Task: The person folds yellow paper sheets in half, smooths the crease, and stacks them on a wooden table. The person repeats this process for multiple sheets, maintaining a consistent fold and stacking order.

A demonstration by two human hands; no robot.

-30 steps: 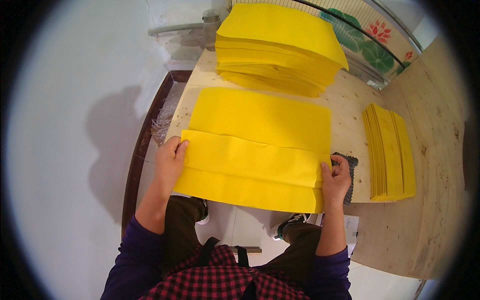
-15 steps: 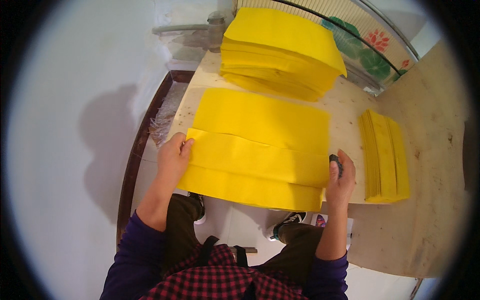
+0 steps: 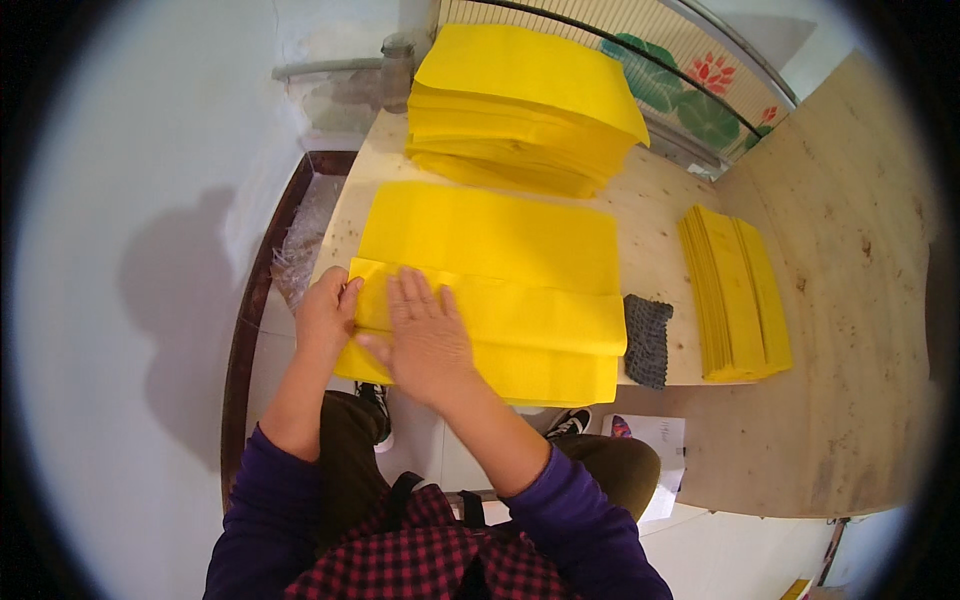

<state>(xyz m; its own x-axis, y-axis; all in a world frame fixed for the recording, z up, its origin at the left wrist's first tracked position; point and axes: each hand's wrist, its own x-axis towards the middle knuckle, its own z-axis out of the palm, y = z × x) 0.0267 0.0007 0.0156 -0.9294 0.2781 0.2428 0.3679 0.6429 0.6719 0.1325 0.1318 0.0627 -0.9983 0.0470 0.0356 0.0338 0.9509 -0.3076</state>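
Note:
A yellow felt-like sheet [image 3: 540,315] lies at the near edge of the wooden tabletop, on top of more yellow material, with a strip folded over along its near part. My left hand [image 3: 325,315] pinches the left end of the folded strip between thumb and fingers. Flat on the strip, close beside it, rests my right hand [image 3: 428,340], fingers stretched out and slightly apart. A dark grey textured cloth [image 3: 647,340] sits just past the sheet's right end, with no hand on it.
A tall stack of yellow sheets [image 3: 520,110] stands at the far side of the wooden table [image 3: 655,225]. To the right is a pile of folded yellow pieces [image 3: 735,295], near an upright wooden panel [image 3: 830,300]. A white wall [image 3: 120,300] runs along the left.
My right hand has moved left from the sheet's right end to lie flat near my left hand. The grey cloth now shows fully. The view has shifted slightly; my left hand keeps its hold.

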